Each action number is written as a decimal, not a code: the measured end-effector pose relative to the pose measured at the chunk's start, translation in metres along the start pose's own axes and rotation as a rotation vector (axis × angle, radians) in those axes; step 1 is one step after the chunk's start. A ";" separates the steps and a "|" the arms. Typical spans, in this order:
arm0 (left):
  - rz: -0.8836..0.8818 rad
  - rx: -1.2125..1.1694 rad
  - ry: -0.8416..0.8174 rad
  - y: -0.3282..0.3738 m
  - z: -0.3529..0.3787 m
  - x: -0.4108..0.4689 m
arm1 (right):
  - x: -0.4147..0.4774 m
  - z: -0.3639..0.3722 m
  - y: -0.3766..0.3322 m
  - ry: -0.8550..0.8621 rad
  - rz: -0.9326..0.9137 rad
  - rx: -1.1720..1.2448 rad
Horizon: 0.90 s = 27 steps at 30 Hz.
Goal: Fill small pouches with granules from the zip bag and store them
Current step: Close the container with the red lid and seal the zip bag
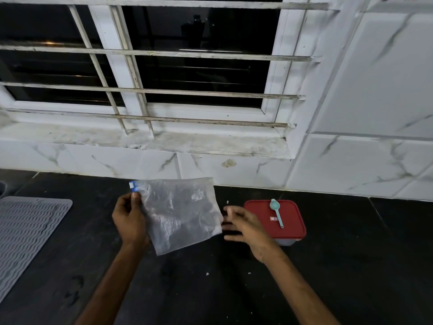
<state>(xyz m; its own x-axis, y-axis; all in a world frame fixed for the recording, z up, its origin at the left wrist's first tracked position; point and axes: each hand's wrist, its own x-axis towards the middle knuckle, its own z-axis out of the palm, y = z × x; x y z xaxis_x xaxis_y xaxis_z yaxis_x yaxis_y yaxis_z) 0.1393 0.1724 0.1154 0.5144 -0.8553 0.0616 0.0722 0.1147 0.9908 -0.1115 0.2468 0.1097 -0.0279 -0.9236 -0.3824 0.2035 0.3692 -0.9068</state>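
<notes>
Red box (260,214) x1, zip bag (180,212) x1

Up top, a white-framed window (206,76) shows only darkness outside, with worn horizontal bars (187,91) running across it. Below it sits a grimy, stained sill (187,143). White tiles (379,90) with grey marble veins cover the wall, one carrying a brownish smudge (229,163) under the sill. Down low, a glossy black bench (351,266), and a grey ribbed mat (25,235) lies at its left edge.

A spoon (277,212) lies on the box (276,221), right of the bag (180,214).
</notes>
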 end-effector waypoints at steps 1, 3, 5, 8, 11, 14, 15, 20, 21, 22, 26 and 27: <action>0.000 -0.002 0.004 0.000 0.000 -0.002 | -0.004 0.002 0.001 -0.050 0.034 -0.049; 0.015 0.015 0.009 -0.003 0.002 -0.004 | -0.007 0.009 0.006 -0.071 0.036 -0.086; 0.015 0.039 0.007 -0.006 0.006 -0.004 | -0.004 0.015 0.011 0.029 -0.041 -0.044; 0.014 0.068 -0.003 -0.007 0.011 0.001 | 0.008 0.017 0.007 0.168 -0.175 0.007; 0.122 0.168 0.013 0.000 0.013 0.007 | 0.019 0.014 -0.011 0.250 -0.403 -0.168; 0.382 0.299 -0.129 0.016 0.017 0.007 | 0.022 0.012 -0.033 0.252 -0.600 -0.364; 0.410 0.337 -0.256 0.021 0.021 0.006 | 0.022 0.013 -0.038 0.219 -0.654 -0.419; 0.165 0.368 -0.828 0.034 0.041 -0.007 | 0.015 0.024 -0.052 0.067 -0.661 -0.399; 0.143 0.342 -0.831 0.033 0.042 -0.009 | 0.015 0.025 -0.052 0.085 -0.660 -0.340; 0.130 0.313 -0.827 0.033 0.040 -0.012 | 0.015 0.025 -0.050 0.121 -0.662 -0.297; 0.057 0.241 -0.897 0.032 0.033 -0.018 | 0.016 0.016 -0.046 0.292 -0.647 -0.092; 0.030 0.221 -0.902 0.030 0.032 -0.019 | 0.017 0.014 -0.045 0.317 -0.638 -0.050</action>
<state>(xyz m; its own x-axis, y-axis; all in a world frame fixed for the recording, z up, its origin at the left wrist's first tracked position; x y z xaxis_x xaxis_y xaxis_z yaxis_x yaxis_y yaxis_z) 0.1046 0.1757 0.1476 -0.3523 -0.9335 0.0661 -0.1430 0.1235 0.9820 -0.1077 0.2135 0.1466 -0.4110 -0.8896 0.1991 0.0074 -0.2216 -0.9751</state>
